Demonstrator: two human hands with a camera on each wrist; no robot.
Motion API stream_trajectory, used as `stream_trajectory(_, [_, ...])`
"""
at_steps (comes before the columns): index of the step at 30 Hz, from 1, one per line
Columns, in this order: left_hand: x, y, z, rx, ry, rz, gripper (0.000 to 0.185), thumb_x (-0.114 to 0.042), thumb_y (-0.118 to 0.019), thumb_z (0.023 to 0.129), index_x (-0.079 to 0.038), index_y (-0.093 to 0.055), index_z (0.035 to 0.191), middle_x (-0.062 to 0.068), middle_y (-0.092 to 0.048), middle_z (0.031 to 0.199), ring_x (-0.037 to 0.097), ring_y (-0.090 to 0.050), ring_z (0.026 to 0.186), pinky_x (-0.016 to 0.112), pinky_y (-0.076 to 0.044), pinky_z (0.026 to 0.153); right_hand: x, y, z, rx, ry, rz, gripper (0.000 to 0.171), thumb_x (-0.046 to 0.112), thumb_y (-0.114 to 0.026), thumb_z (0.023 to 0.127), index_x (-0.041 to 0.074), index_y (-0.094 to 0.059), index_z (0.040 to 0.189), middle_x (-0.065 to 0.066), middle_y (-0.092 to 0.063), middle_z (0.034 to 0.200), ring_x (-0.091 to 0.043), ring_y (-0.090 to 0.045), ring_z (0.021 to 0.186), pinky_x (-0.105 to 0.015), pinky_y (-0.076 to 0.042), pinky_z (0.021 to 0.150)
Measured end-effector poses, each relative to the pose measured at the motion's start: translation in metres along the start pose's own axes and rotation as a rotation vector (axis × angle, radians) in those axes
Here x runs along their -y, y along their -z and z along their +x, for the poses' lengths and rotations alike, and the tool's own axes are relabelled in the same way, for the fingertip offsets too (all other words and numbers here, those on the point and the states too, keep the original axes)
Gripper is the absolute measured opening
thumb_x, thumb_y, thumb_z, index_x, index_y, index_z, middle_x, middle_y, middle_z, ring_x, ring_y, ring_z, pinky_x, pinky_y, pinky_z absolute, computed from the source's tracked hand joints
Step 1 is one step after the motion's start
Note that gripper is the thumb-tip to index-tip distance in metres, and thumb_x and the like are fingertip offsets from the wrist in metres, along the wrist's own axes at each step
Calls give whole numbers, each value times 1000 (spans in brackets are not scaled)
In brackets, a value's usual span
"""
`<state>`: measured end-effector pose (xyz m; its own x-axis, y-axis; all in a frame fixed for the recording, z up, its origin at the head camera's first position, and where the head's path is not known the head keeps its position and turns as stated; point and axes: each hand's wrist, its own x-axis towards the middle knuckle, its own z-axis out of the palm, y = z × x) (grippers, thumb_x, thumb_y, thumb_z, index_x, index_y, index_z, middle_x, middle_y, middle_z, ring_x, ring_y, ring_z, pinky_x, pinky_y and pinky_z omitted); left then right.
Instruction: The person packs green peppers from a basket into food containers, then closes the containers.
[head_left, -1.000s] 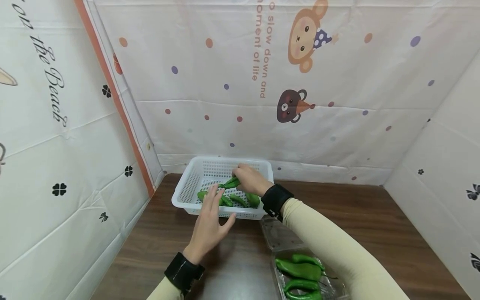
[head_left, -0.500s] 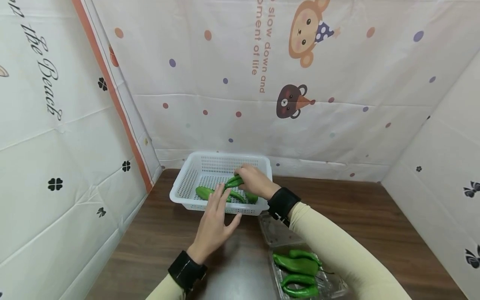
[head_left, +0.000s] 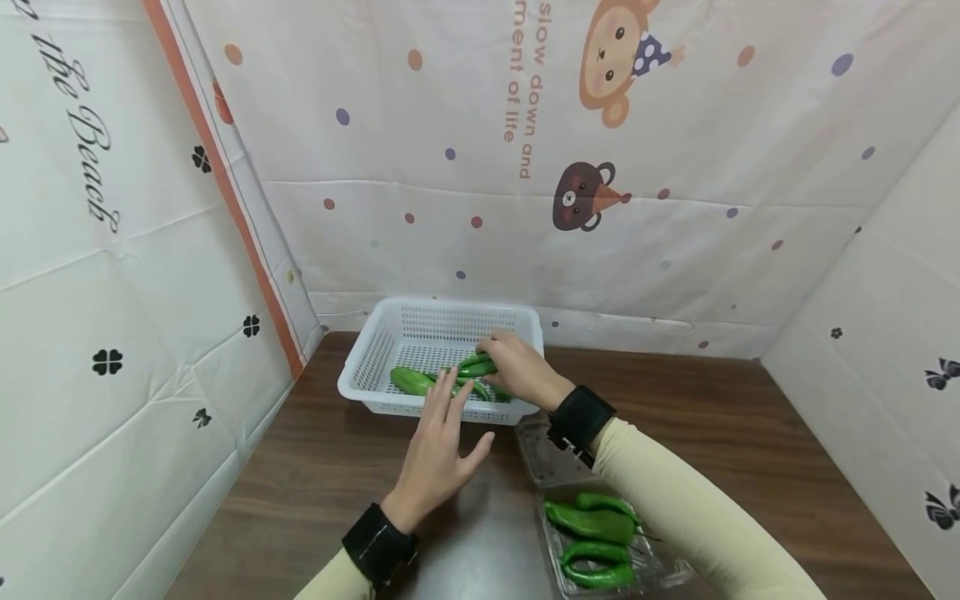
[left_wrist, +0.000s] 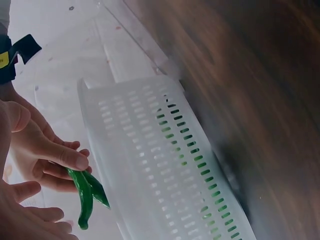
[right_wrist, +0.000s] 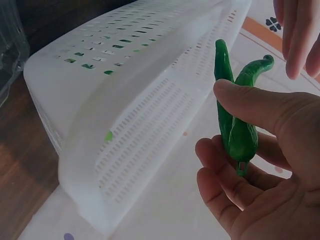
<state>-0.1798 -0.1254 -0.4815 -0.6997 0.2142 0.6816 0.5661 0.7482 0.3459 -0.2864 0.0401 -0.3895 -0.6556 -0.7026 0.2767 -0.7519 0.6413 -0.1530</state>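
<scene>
My right hand [head_left: 519,371] is over the right part of a white perforated plastic basket [head_left: 457,305]. Thumb and fingers pinch a pair of slim green peppers [right_wrist: 242,137], whose narrow curved ends point away from the palm. In the left wrist view the held peppers [left_wrist: 86,197] show beside the basket wall. My left hand [head_left: 435,467] is at the basket's front rim, fingers spread and thumb apart, holding nothing. Inside the basket lies a fat green pepper [head_left: 410,381] at the left; other green peppers there are partly hidden by both hands.
A clear plastic box with its lid [head_left: 551,458] folded back stands on the brown wooden table [head_left: 300,500], front right. Several green peppers [head_left: 592,523] lie in it, and my right sleeve [head_left: 697,508] passes over its side. Printed white cloth [head_left: 420,167] hangs behind and at both sides.
Relative to the basket, my right hand has shifted slightly right with the peppers still in its grip. The left hand, fingers still spread, has also moved right. The head view has tilted a little.
</scene>
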Motion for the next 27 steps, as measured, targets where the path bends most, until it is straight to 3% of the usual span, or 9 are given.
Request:
stream_trajectory(7, [-6, -4, -5, 4, -8, -9, 78, -35, -72, 93, 0, -40, 154, 22, -22, 167, 43, -22, 153, 63, -26, 119, 0, 0, -14, -10, -11, 18, 38, 14, -83, 88, 1, -69, 121, -11, -64, 104, -22, -61, 89, -35, -56, 76])
stream_trajectory(16, [-10, -8, -5, -10, -23, -11, 79, -35, -70, 93, -6, -35, 158, 20, -18, 169, 41, -18, 154, 64, -26, 118, -2, 8, -33, -119, 26, -101, 41, 24, -86, 86, 5, -71, 118, -8, -65, 97, -20, -60, 77, -35, -52, 65])
stream_trajectory(27, [-18, -12, -4, -17, -54, -33, 79, -35, -69, 93, -5, -36, 158, 20, -18, 168, 40, -17, 155, 65, -26, 118, -9, 14, -56, -140, -6, -126, 43, 29, -85, 86, 6, -72, 119, -8, -69, 100, -19, -62, 76, -33, -48, 62])
